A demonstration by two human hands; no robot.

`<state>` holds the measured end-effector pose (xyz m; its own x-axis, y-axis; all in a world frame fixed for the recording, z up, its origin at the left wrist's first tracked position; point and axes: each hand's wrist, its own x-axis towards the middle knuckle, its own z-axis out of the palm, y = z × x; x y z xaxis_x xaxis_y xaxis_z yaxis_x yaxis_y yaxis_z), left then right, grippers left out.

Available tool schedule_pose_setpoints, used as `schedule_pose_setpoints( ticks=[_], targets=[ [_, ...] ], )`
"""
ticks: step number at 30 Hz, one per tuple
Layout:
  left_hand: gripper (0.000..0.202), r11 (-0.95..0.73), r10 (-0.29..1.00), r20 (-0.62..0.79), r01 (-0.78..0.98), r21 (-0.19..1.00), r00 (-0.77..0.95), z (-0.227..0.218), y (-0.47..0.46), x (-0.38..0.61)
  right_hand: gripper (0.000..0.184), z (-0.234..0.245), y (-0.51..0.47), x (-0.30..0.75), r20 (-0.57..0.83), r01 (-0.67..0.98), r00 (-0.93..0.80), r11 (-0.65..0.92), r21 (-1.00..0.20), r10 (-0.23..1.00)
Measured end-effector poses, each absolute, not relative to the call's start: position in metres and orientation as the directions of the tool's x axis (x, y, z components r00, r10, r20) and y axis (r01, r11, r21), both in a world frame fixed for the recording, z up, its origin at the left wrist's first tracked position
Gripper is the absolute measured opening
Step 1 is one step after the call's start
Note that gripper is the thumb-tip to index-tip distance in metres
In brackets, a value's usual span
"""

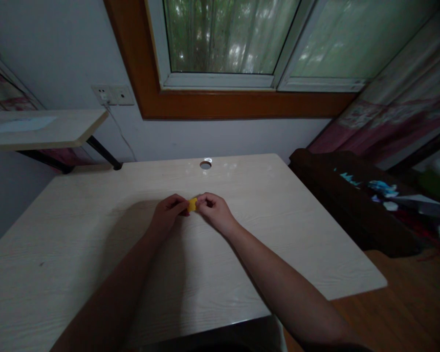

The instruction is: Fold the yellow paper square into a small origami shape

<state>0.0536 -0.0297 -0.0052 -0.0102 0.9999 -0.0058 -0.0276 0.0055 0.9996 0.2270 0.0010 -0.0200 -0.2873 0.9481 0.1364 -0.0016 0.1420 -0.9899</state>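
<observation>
A small yellow piece [192,204], flat-looking and perhaps paper, is held between my two hands just above or on the pale wood-grain desk [297,220]. My left hand [168,211] pinches its left side between thumb and fingers. On the other side, my right hand [214,209] grips the right edge with thumb and forefinger. The fingers cover part of the piece, so its full shape is hidden. Both forearms reach in from the near side of the desk.
A round cable hole [206,165] lies near the desk's back edge. At the left, a raised shelf [58,132] stands on black legs. Wall sockets [113,95] with a plugged cord are behind it. Right of the desk, a dark brown piece of furniture [326,195] carries scattered items.
</observation>
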Motion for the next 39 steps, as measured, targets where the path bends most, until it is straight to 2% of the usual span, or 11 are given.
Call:
schedule_pose_setpoints(
  ticks=[6, 11, 16, 20, 24, 39],
  targets=[
    [0.020, -0.004, 1.000, 0.004, -0.045, 0.999, -0.005, -0.005, -0.030, 0.053, 0.017, -0.017, 0.001, 0.227, 0.058, -0.050, -0.276, 0.046, -0.998, 0.959],
    [0.022, -0.012, 0.999, 0.010, -0.053, 0.998, -0.053, -0.007, -0.029, 0.051, 0.019, -0.016, 0.003, 0.228, 0.068, -0.061, -0.274, 0.053, -0.997, 0.959],
    [0.023, -0.059, 0.994, 0.052, -0.070, 0.996, -0.095, -0.006, -0.028, 0.048, 0.027, -0.013, 0.004, 0.231, 0.093, -0.141, -0.290, 0.053, -0.989, 0.953],
    [0.024, -0.054, 0.997, 0.052, -0.023, 0.998, -0.065, -0.003, -0.030, 0.051, 0.032, -0.017, 0.003, 0.229, 0.090, -0.043, -0.333, 0.081, -0.996, 0.938],
    [0.025, -0.032, 0.999, 0.032, 0.003, 0.999, -0.020, -0.003, -0.030, 0.054, 0.029, -0.024, 0.004, 0.228, 0.100, 0.043, -0.367, 0.124, -0.991, 0.925],
    [0.020, -0.018, 0.999, 0.017, 0.032, 0.999, 0.043, -0.007, -0.027, 0.054, 0.027, -0.029, 0.006, 0.228, 0.077, -0.103, -0.379, 0.041, -0.994, 0.922]
  ],
)
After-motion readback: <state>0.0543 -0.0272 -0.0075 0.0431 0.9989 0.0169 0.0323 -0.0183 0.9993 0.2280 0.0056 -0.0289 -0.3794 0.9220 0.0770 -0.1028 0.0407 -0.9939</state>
